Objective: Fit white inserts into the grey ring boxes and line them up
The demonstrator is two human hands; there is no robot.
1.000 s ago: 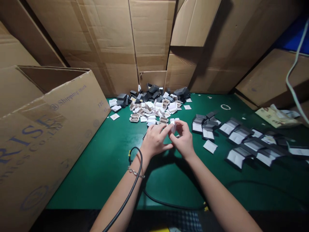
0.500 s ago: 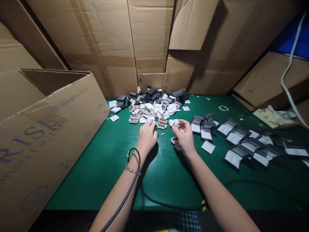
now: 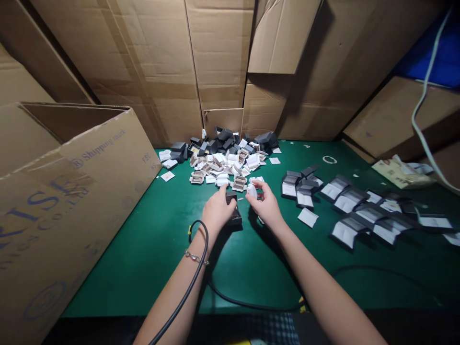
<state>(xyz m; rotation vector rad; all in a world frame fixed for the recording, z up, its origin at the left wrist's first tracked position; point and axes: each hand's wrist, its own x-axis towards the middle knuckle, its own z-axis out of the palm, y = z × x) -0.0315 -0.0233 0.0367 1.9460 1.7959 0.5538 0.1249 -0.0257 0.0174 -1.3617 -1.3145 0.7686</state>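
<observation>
My left hand point(image 3: 217, 209) grips a small open black box point(image 3: 236, 219) just above the green table, fingers along its left side and thumb over its edge. To the right of it, my right hand point(image 3: 268, 206) pinches a small white piece point(image 3: 252, 190), perhaps folded paper or card, between thumb and fingers. Part of another small item under the right hand is mostly hidden. Beyond both hands lies a heap of white folded card inserts point(image 3: 219, 165), with black boxes point(image 3: 226, 139) piled behind them.
Several opened black boxes with white linings point(image 3: 347, 201) spread over the right side. A large cardboard carton point(image 3: 108, 158) stands at the left, and cardboard walls point(image 3: 223, 52) close off the back. A black cable point(image 3: 201, 268) runs over my left forearm and along the table.
My left hand has drawn back toward me from the heap, and the black box now shows in it. The right hand has shifted slightly left and nearer with the white piece.
</observation>
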